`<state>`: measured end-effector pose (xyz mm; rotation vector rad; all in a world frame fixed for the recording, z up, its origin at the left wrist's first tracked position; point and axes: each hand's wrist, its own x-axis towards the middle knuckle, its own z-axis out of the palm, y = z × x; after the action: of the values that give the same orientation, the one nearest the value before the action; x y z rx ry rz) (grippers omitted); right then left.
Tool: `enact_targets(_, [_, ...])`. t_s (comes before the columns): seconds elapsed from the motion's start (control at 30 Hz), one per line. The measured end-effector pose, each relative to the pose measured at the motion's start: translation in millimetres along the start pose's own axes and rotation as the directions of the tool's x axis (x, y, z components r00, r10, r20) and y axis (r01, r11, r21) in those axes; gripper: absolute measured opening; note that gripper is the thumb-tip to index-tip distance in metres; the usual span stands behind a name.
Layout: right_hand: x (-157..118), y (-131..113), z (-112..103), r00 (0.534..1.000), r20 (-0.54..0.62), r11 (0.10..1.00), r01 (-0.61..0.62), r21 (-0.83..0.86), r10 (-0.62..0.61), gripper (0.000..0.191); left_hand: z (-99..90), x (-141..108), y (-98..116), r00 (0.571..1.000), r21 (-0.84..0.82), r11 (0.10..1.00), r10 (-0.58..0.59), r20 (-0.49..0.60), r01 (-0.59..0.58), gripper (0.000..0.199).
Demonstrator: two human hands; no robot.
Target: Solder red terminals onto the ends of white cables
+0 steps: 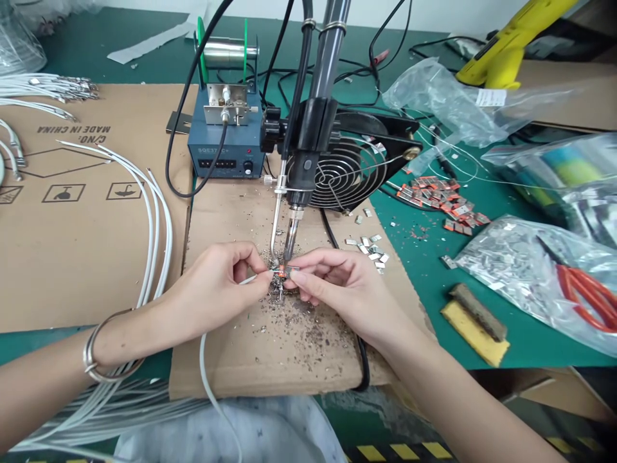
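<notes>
Under the tip of a mounted soldering iron [291,238], my two hands meet. My left hand [236,273] pinches the end of a white cable [205,360], whose length hangs down over the cardboard's front edge. Between finger and thumb, my right hand [332,280] grips a small circuit board [292,271] with an orange part at its left end. Cable end and board touch or nearly touch right below the iron; the joint is too small to make out. A thin solder feed tube [276,225] comes down beside the iron's tip.
Behind stands a blue solder feeder [226,141] carrying a solder spool [224,53]. A black fan [337,170] sits right of the iron. Small metal pieces [371,247], orange-and-silver boards [443,199], a yellow sponge [475,328] and red-handled pliers [585,296] lie right; white cables [157,238] lie left.
</notes>
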<state>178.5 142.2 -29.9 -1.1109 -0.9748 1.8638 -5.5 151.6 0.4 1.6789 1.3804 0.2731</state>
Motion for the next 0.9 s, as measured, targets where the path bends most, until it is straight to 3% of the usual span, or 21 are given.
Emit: enact_targets(0.9, [-0.3, 2.9, -4.6, 0.998, 0.065, 0.999, 0.019, 0.038, -0.021, 0.009, 0.3, -2.0, 4.1, 0.999, -0.015, 0.999, 0.035, -0.003, -0.035, 0.018])
